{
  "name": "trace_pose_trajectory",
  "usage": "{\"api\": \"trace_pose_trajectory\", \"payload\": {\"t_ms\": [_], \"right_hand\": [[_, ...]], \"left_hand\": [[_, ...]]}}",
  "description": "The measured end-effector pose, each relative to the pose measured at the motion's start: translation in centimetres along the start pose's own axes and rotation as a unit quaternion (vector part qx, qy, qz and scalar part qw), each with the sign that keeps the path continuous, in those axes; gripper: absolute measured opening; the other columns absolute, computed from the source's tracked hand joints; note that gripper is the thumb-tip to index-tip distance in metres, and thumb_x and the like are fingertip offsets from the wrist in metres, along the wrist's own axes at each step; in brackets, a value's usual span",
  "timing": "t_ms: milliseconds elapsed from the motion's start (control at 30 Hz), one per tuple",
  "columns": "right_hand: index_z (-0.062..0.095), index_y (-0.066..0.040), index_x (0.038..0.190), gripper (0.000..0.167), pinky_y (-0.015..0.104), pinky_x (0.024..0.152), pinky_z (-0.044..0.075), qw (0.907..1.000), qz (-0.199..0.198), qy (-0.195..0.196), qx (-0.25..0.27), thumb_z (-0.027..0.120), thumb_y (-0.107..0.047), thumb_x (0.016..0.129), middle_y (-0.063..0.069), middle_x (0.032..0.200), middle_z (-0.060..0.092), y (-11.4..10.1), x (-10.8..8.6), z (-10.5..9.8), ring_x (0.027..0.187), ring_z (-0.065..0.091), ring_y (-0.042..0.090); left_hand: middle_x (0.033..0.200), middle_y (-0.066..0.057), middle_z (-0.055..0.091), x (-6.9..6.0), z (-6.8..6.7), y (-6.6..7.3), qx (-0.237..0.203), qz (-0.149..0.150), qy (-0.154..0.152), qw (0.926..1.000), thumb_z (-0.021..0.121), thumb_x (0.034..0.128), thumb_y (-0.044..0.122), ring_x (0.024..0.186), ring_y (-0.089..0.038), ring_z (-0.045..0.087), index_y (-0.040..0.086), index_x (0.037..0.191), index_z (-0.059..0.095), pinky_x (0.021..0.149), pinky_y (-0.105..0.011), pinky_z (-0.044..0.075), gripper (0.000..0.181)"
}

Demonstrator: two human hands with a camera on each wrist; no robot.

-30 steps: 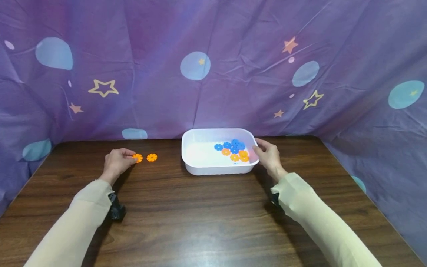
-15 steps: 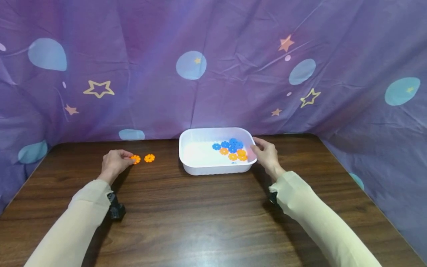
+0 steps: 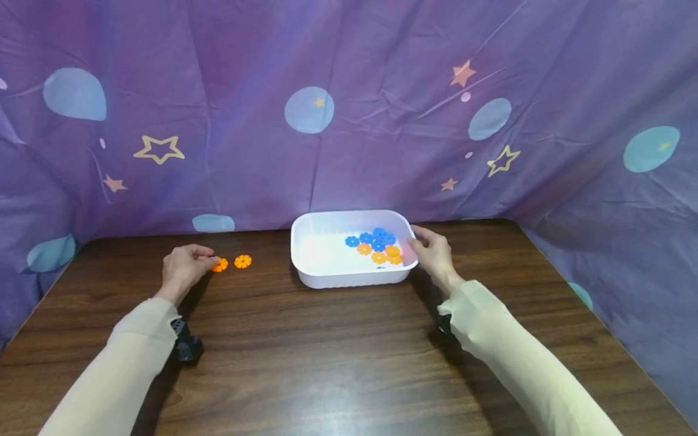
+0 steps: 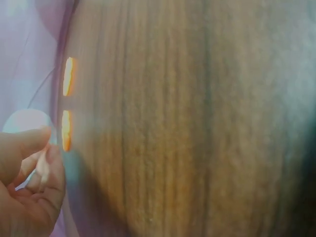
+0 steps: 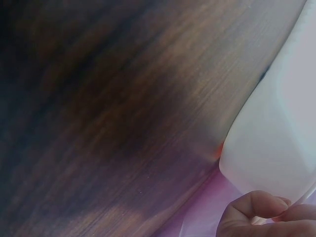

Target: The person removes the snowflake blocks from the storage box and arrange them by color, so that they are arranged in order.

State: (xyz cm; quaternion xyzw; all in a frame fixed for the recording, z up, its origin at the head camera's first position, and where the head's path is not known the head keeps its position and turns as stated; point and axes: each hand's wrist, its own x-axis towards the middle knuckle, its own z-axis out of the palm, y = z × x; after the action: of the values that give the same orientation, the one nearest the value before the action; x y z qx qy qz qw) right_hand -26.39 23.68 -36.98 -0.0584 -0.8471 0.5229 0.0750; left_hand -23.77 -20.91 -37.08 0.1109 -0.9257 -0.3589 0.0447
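Head, left hand: the left hand (image 3: 184,269) is reaching to the left edge of an orange disc (image 3: 221,265), fingertips meeting the edge in this view.
Head, disc pair: the orange disc is lying on the table (image 3: 305,345), left of the tray (image 3: 354,280); a second disc (image 3: 243,261), also orange, is lying just beside it on the tray side, with a small gap showing.
Head, right hand: the right hand (image 3: 435,254) is gripping the tray's right end.
Head, tray load: blue discs (image 3: 366,238) and orange discs (image 3: 378,258) are bunching toward the right end, some overlapping, blue mostly behind orange.
Head, backdrop: a purple cloth (image 3: 245,163) with stars and ovals is hanging behind the table.
Head, wrists: pale sleeves (image 3: 131,345) are covering both forearms; a black device (image 3: 188,346) is sitting by the left wrist.
Left wrist, grip: thumb and fingers are curving together beside the orange disc; can't tell if they're pinching its edge or only touching.
Left wrist, discs: both are showing edge-on, in line.
Right wrist, grip: thumb and fingers are pinching the tray's rim.
Right wrist, patch: something orange-red is showing by the tray's base, too blurred to name.
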Motion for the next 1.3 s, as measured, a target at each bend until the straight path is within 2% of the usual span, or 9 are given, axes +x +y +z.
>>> {"api": "trace_pose_trajectory", "payload": {"t_ms": [167,333,400,533,633,767,867,1033,1300], "right_hand": [[0.053,-0.003,0.132,0.042,0.022,0.05,0.052,1.0,0.005,-0.001,-0.004,0.057,-0.013,0.092,0.025,0.101,0.061,0.0,0.0,0.0,0.067,0.058,0.015],[0.053,-0.003,0.132,0.041,0.023,0.051,0.053,1.0,0.006,-0.002,-0.001,0.057,-0.013,0.092,0.025,0.101,0.061,-0.1,0.0,0.0,0.068,0.058,0.015],[0.053,-0.003,0.132,0.041,0.024,0.051,0.053,1.0,0.003,-0.003,-0.003,0.056,-0.013,0.092,0.026,0.1,0.061,-0.1,0.0,0.0,0.067,0.058,0.015],[0.053,-0.002,0.131,0.04,0.021,0.05,0.052,1.0,-0.003,0.0,0.0,0.056,-0.012,0.092,0.027,0.1,0.062,0.0,0.0,0.1,0.07,0.059,0.018],[0.054,-0.001,0.13,0.039,0.018,0.049,0.051,1.0,-0.005,0.002,0.008,0.056,-0.01,0.092,0.028,0.101,0.062,0.1,0.1,0.1,0.074,0.06,0.02],[0.054,-0.002,0.131,0.04,0.019,0.049,0.052,0.9999,0.0,0.002,0.011,0.056,-0.011,0.092,0.028,0.101,0.061,0.2,0.1,0.1,0.073,0.06,0.02],[0.054,-0.002,0.131,0.04,0.021,0.05,0.052,0.9999,0.004,0.001,0.01,0.056,-0.012,0.092,0.028,0.101,0.061,0.2,0.1,0.1,0.071,0.06,0.019],[0.054,-0.003,0.131,0.04,0.021,0.049,0.05,1.0,0.006,0.001,0.0,0.057,-0.013,0.092,0.024,0.098,0.062,0.0,0.0,0.1,0.067,0.057,0.015],[0.055,-0.005,0.131,0.04,0.022,0.049,0.05,0.9999,0.007,0.007,-0.009,0.057,-0.015,0.092,0.023,0.099,0.064,-0.1,-0.1,0.0,0.067,0.057,0.016]], "left_hand": [[0.095,-0.017,0.071,-0.3,0.1,1.1,-0.019,0.047,0.029,0.9983,0.067,0.0866,0.024,0.08,-0.024,0.065,-0.001,0.102,0.068,0.081,-0.038,0.043,0.03],[0.092,-0.014,0.072,-0.6,1.1,3.8,-0.093,0.072,0.0,0.9931,0.068,0.0863,0.025,0.063,0.0,0.061,-0.001,0.106,0.067,0.064,-0.019,0.049,0.033],[0.095,-0.014,0.072,-0.7,1.9,5.3,-0.132,0.076,-0.021,0.988,0.068,0.0867,0.024,0.065,0.0,0.063,-0.001,0.109,0.066,0.062,-0.02,0.054,0.033],[0.1,-0.019,0.07,-1.1,3.8,8.8,-0.214,0.088,-0.061,0.971,0.067,0.0871,0.017,0.074,-0.009,0.067,-0.003,0.111,0.064,0.075,-0.032,0.058,0.031],[0.101,-0.02,0.069,-1.8,5.3,11.4,-0.236,0.102,-0.083,0.9628,0.067,0.0865,0.014,0.078,-0.015,0.067,-0.002,0.111,0.064,0.075,-0.031,0.057,0.029],[0.1,-0.018,0.069,-2.4,7.2,14.1,-0.23,0.111,-0.116,0.96,0.068,0.0858,0.015,0.084,-0.023,0.068,0.0,0.11,0.066,0.072,-0.026,0.057,0.028],[0.099,-0.017,0.07,-2.5,8.7,15.6,-0.228,0.112,-0.145,0.9563,0.069,0.0854,0.014,0.083,-0.021,0.068,0.0,0.11,0.065,0.072,-0.025,0.057,0.028],[0.098,-0.017,0.07,-2.2,11.2,17.3,-0.21,0.113,-0.176,0.9552,0.07,0.0831,0.012,0.079,-0.019,0.068,-0.001,0.109,0.066,0.069,-0.023,0.056,0.029],[0.103,-0.015,0.07,-2.5,14.2,19.6,-0.159,0.118,-0.208,0.958,0.072,0.0806,0.012,0.089,-0.025,0.067,0.0,0.109,0.067,0.075,-0.025,0.054,0.031]]}}
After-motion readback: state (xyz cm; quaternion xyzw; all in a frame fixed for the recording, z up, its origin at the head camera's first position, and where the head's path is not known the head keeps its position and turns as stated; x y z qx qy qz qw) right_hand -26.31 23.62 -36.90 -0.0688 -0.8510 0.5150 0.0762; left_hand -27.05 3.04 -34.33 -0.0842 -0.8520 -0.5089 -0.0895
